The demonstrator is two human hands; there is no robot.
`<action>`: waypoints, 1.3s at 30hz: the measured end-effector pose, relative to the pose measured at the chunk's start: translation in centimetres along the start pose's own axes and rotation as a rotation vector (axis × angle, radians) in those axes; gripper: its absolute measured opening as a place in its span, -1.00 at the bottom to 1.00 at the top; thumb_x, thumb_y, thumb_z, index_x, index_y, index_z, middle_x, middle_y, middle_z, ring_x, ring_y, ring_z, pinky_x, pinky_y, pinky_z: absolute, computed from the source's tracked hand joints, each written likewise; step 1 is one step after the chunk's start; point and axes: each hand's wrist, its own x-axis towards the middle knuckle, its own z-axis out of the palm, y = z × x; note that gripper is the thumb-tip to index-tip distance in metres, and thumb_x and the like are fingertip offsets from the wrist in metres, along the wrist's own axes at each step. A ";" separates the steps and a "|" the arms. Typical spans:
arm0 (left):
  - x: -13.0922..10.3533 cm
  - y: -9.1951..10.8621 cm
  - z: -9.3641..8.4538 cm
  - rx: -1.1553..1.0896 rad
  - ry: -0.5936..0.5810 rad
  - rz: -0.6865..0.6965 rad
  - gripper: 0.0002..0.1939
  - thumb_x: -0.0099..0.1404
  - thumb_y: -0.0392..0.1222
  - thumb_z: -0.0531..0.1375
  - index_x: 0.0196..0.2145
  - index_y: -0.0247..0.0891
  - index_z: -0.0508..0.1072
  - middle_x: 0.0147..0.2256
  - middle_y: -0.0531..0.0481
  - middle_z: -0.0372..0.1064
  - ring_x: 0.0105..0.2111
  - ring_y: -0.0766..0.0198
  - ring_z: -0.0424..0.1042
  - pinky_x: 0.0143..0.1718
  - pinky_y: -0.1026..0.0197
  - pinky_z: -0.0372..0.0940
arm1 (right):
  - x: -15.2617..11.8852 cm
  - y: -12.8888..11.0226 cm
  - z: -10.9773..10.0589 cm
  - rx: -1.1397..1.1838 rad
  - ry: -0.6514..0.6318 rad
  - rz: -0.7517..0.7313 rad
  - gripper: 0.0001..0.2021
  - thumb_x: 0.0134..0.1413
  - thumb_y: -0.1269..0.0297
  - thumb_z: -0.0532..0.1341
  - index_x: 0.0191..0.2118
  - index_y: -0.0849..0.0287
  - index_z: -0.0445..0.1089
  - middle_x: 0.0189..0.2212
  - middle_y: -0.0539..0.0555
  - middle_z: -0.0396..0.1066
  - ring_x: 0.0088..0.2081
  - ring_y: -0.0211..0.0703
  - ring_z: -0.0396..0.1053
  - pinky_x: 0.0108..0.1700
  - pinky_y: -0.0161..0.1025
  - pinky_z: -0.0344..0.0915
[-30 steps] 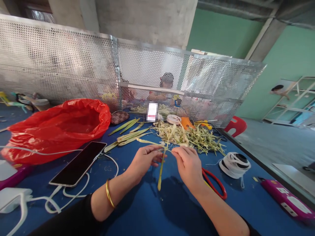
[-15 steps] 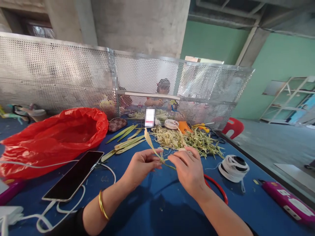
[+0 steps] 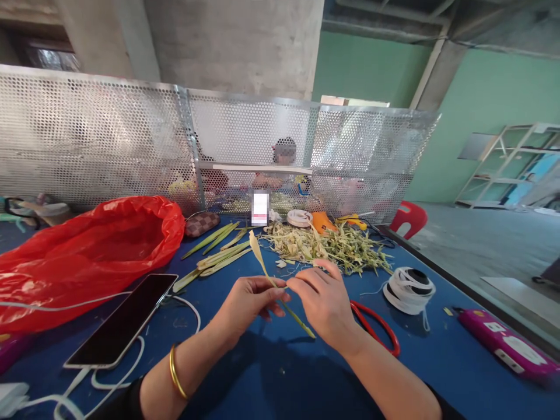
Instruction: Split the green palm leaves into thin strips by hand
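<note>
A slim plant strip (image 3: 296, 318), pale and leaf-like at its upper end and green toward its lower, is held aslant above the blue surface (image 3: 271, 373). The left hand (image 3: 254, 298) pinches it about midway between thumb and fingers; the right hand (image 3: 321, 300) is bent, its fingertips meeting the strip at the same spot — whether they grip it I cannot tell. A red loop handle (image 3: 387, 329) lies beside the right wrist.

Beyond the hands, longer green stalks (image 3: 223, 259) lie to the left and a heap of shredded plant pieces (image 3: 332, 245) to the right, with a flat white roll (image 3: 300, 217) and an orange object (image 3: 322, 223) behind it. Leftward are a dark-screened phone (image 3: 125, 318) with a white cable, an open red plastic bag (image 3: 87, 256) and a checked pouch (image 3: 202, 224). To the right sit a roll of white ribbon (image 3: 409, 291) and a purple device (image 3: 503, 341), whose white marking begins with what looks like a "B" — the rest is unclear. The small lit screen (image 3: 260, 209) is too blurred to read.

A perforated metal partition (image 3: 245, 128) closes the far edge, with a person (image 3: 280, 175) visible through it. The room has bare concrete, a green wall (image 3: 507, 87), metal shelving (image 3: 507, 163) and a red chair (image 3: 409, 219).
</note>
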 end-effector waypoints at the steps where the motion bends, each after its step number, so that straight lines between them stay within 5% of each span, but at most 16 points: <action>1: 0.0 -0.1 0.1 -0.006 0.008 -0.029 -0.67 0.06 -0.08 0.27 -0.24 -0.33 0.49 -0.34 -0.12 0.52 -0.54 0.33 0.44 -0.55 0.33 0.23 | 0.0 0.0 0.1 0.016 -0.029 0.013 -0.78 0.19 0.47 0.02 -0.30 0.12 0.40 -0.43 0.00 0.40 -0.37 -0.27 0.35 0.10 -0.08 0.02; 10: -1.0 0.0 1.5 -0.076 -0.007 -0.067 -0.60 0.04 0.12 0.24 -0.40 -0.33 0.51 -0.47 -0.07 0.49 -0.57 0.35 0.41 -0.55 0.34 0.26 | 0.0 -0.5 0.2 0.409 -0.106 0.264 -0.80 0.21 0.38 0.05 -0.27 0.07 0.42 -0.35 0.01 0.46 -0.27 -0.20 0.38 0.02 -0.11 0.12; 14: -1.2 -0.4 2.0 -0.044 -0.024 -0.046 -0.65 0.05 0.08 0.24 -0.49 -0.33 0.51 -0.49 -0.06 0.48 -0.58 0.34 0.41 -0.54 0.33 0.26 | -0.1 -0.5 0.1 0.562 -0.122 0.436 -0.78 0.22 0.26 0.05 -0.31 0.07 0.45 -0.33 0.03 0.46 -0.23 -0.15 0.37 -0.07 -0.15 0.20; 19: -1.6 -2.0 3.2 0.092 -0.083 -0.001 -0.73 0.08 -0.07 0.17 -0.61 -0.32 0.46 -0.61 0.01 0.39 -0.65 0.37 0.34 -0.60 0.33 0.21 | 0.0 -0.9 -0.4 0.622 -0.228 0.461 -0.93 0.06 0.27 0.22 -0.34 0.08 0.44 -0.40 0.01 0.41 -0.23 -0.12 0.35 -0.11 -0.17 0.23; 23: -1.5 -2.7 3.6 0.096 -0.106 -0.066 -0.74 0.09 -0.09 0.14 -0.62 -0.32 0.43 -0.62 0.02 0.37 -0.68 0.38 0.32 -0.64 0.34 0.17 | -0.2 -1.4 -0.9 0.653 -0.241 0.385 -0.89 0.10 0.32 0.17 -0.42 0.12 0.40 -0.44 0.01 0.35 -0.33 -0.18 0.33 -0.26 -0.25 0.26; 27: -0.8 -2.0 2.4 -0.093 0.062 -0.170 -0.80 0.04 -0.15 0.18 -0.58 -0.34 0.44 -0.59 -0.01 0.40 -0.62 0.35 0.37 -0.62 0.34 0.19 | -0.5 -2.2 -1.2 0.570 -0.095 0.181 -0.91 0.13 0.40 0.12 -0.33 0.15 0.37 -0.44 0.04 0.33 -0.38 -0.21 0.30 -0.32 -0.25 0.24; 32: -0.3 -0.8 0.5 -0.371 0.180 -0.197 -0.69 0.08 -0.05 0.24 -0.41 -0.43 0.48 -0.49 -0.11 0.46 -0.59 0.38 0.36 -0.64 0.39 0.15 | -1.0 -3.2 -0.5 0.346 -0.176 -0.121 -0.86 0.15 0.51 0.07 -0.29 0.18 0.34 -0.46 0.05 0.37 -0.40 -0.21 0.30 -0.26 -0.19 0.18; 36: -0.1 -0.9 0.3 -0.473 0.207 -0.225 -0.73 0.12 -0.12 0.23 -0.35 -0.45 0.48 -0.40 -0.17 0.49 -0.53 0.37 0.43 -0.73 0.45 0.06 | -1.3 -3.3 0.4 0.288 -0.210 -0.095 -0.81 0.18 0.50 0.02 -0.38 0.19 0.31 -0.52 0.02 0.33 -0.45 -0.23 0.26 -0.32 -0.21 0.11; 39: 0.0 -1.1 0.3 -0.596 0.165 -0.254 -0.77 0.16 -0.15 0.21 -0.31 -0.41 0.47 -0.37 -0.14 0.49 -0.47 0.36 0.47 -0.67 0.48 0.17 | -1.4 -3.3 0.9 0.230 -0.202 -0.074 -0.79 0.18 0.48 0.02 -0.44 0.19 0.30 -0.55 0.01 0.31 -0.48 -0.23 0.22 -0.34 -0.21 0.06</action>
